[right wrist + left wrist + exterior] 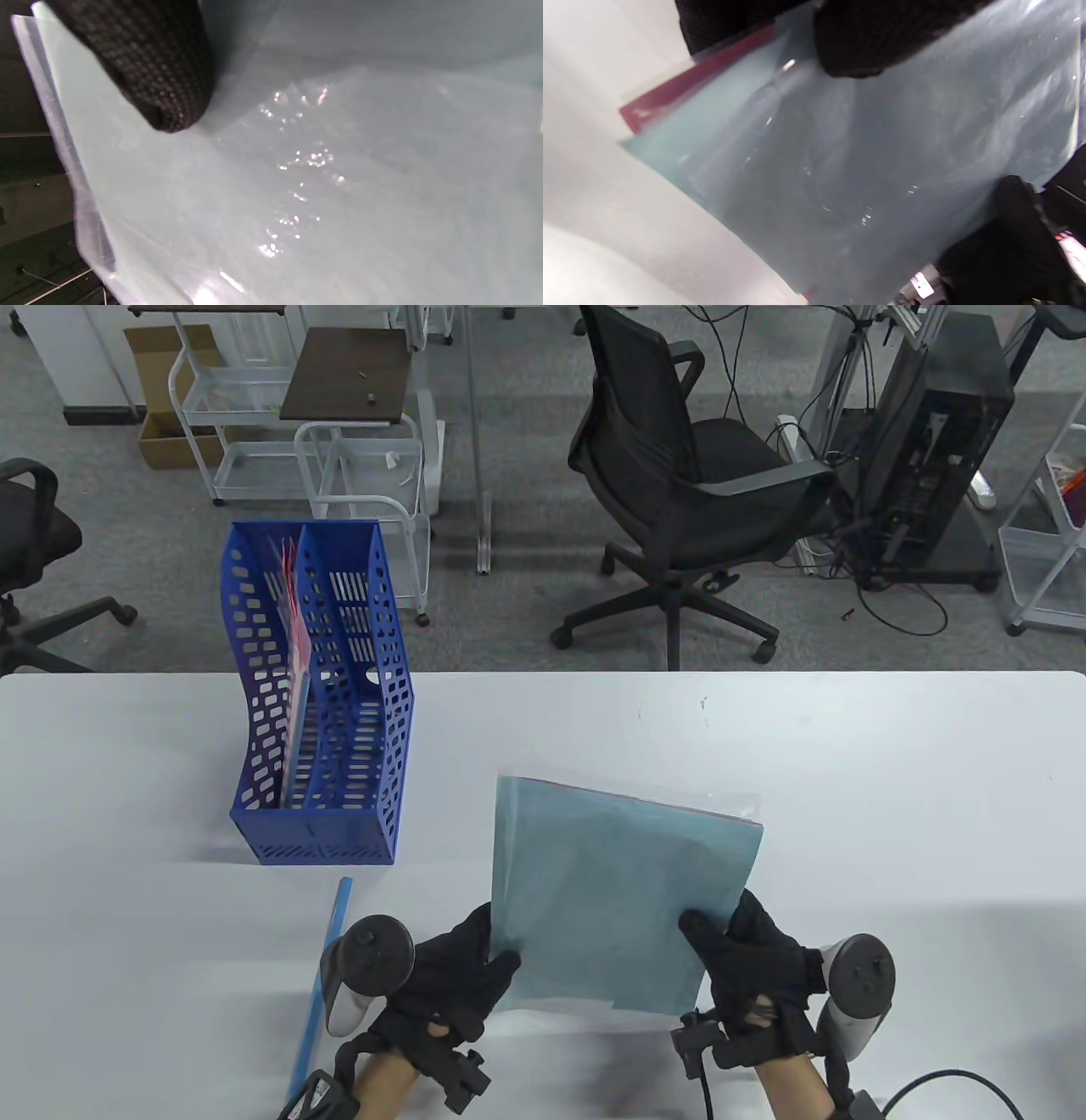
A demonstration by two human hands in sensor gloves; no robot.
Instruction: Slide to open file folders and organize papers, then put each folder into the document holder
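The see-through plastic file folder with pale blue-green paper inside (624, 891) is held up over the white table (891, 814), to the right of and nearer the person than the blue plastic document holder with holes in its sides (327, 704). The left hand (454, 967) pinches the folder's near left corner, thumb on top and the other fingers underneath. The right hand (755, 963) pinches the near right corner the same way. In the left wrist view a dark red sheet (683, 84) peeks out behind the blue-green one, so there seems to be more than one paper inside.

The folder looks very light and thin. It is shiny, so it is probably slippery, and the papers could slide out of its open side if it tips. It looks bendy too, and would likely flop if held by only one corner. Holding it at two corners, or along one long edge with fingers flat underneath, should keep it flat.

A long thin blue plastic slide bar (321, 984) lies on the table in front of the document holder, just left of the left hand. It probably clips onto the folder's edge to keep it closed.

The document holder stands upright and already has a pinkish folder (293, 645) standing in its left slot. Its right slot looks free.
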